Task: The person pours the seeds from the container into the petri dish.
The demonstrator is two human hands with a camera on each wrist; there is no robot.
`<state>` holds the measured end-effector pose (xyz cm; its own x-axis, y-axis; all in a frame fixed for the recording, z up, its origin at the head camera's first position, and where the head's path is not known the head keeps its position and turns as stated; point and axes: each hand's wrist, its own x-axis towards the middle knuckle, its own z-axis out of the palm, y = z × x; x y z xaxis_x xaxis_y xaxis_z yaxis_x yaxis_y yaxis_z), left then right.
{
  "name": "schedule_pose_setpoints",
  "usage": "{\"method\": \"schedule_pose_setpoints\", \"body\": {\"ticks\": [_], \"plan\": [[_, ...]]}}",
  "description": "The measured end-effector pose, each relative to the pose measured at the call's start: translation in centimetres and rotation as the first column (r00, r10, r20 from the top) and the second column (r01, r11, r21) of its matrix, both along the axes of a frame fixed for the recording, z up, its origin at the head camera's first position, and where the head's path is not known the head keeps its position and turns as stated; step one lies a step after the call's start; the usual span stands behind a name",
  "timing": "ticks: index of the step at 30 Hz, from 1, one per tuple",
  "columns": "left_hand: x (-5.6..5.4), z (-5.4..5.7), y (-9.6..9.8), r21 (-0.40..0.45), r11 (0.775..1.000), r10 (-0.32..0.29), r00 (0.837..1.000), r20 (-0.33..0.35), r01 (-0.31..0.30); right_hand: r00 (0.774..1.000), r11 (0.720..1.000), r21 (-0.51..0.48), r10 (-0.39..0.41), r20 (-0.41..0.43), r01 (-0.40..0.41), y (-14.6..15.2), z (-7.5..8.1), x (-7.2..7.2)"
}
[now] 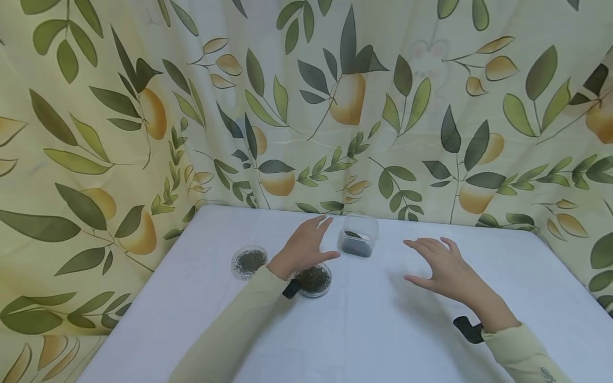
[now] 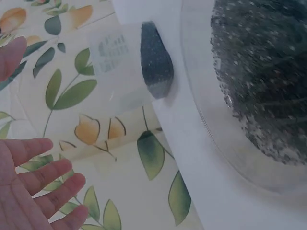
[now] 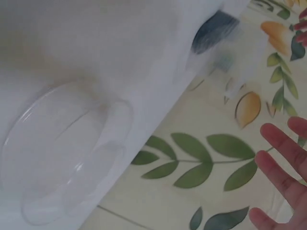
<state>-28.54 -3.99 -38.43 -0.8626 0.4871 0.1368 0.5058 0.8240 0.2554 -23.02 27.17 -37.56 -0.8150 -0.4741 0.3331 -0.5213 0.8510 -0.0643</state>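
My left hand (image 1: 303,246) is held over the table with fingers spread and thumb apart, holding nothing. Its wrist overlaps a round clear dish (image 1: 330,280) of dark crumbly material in the head view, hiding part of it. Left of that hand sits a similar dish (image 1: 237,266) with dark flakes. Beyond the fingertips stands a clear plastic tub (image 1: 370,227) with dark grains at its bottom. On the other side, my right hand (image 1: 440,271) hovers, palm turned inward and fingers extended, with nothing in it. The right wrist view shows a clear round dish (image 3: 53,139) on the white surface.
A white cloth (image 1: 364,330) covers the table. Behind its far edge hangs a curtain (image 1: 306,159) printed with leaves and fruit. Black straps (image 1: 468,330) sit at both wrists, beside the pale sleeves (image 1: 230,330).
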Motion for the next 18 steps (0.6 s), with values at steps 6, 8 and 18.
{"method": "schedule_pose_setpoints", "body": {"ticks": [6, 8, 18], "plan": [[-1.2, 0.2, 1.7, 0.016, 1.0, -0.012, 1.0, -0.003, 0.012, 0.998, 0.999, -0.019, -0.048, 0.05, 0.049, 2.3, -0.7, 0.0], [-1.6, 0.2, 2.2, 0.014, 1.0, -0.019, 1.0, -0.01, 0.019, 0.995, 0.998, -0.021, -0.062, 0.074, 0.064, 2.9, -1.0, 0.0], [-4.2, 0.2, 3.8, -0.088, 0.992, -0.099, 0.995, -0.033, 0.095, 0.976, 0.992, -0.013, -0.12, 0.182, 0.124, 5.2, -1.5, 0.1]]}}
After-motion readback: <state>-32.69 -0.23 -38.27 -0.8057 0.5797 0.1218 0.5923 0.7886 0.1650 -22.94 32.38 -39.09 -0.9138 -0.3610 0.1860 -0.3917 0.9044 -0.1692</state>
